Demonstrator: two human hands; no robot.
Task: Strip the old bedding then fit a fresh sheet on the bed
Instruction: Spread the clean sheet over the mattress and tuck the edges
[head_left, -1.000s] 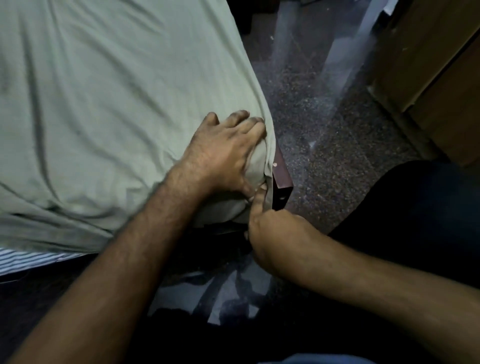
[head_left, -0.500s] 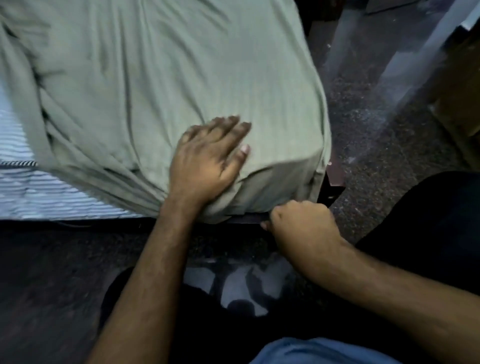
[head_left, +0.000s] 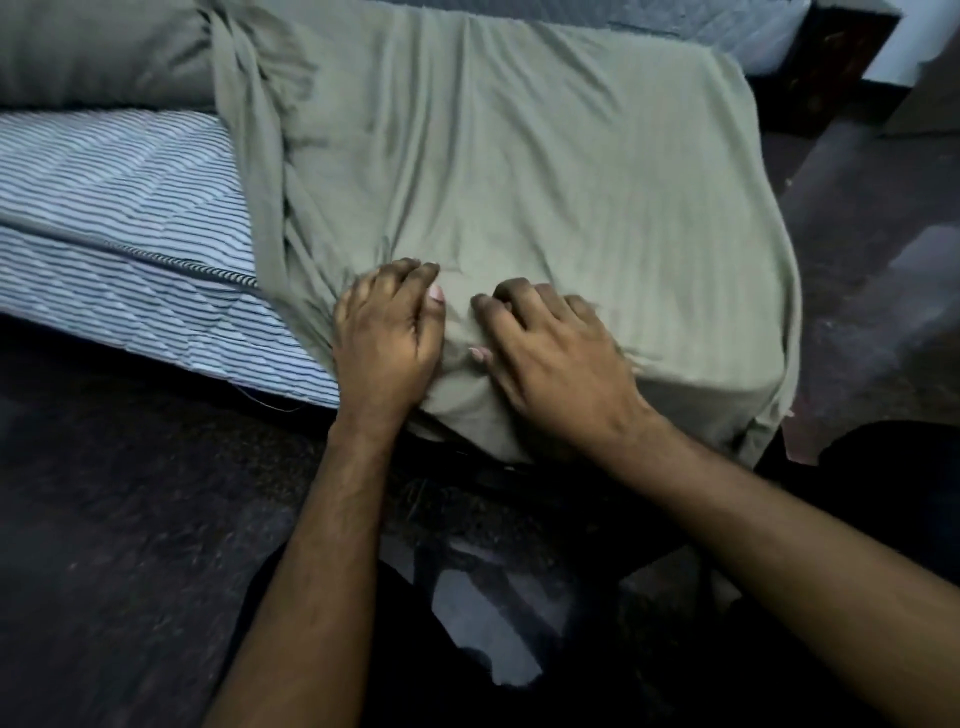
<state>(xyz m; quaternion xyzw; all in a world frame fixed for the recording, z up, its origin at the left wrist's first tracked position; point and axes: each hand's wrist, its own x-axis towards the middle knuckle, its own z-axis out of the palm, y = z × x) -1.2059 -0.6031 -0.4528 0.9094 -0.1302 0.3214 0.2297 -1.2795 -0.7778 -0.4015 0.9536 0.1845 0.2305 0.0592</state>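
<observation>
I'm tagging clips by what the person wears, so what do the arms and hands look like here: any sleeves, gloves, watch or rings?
Both forearms are bare right up to the bottom of the picture; no sleeve shows. The left hand and the right hand are gloveless. No watch, band or ring is visible on either. The nails that show are short and plain. The forearms are hairy.

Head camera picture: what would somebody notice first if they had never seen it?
First, the two hands in the middle: the left hand and the right hand rest side by side on a green sheet at the bed's near corner. To the left, the striped mattress lies bare.
</observation>
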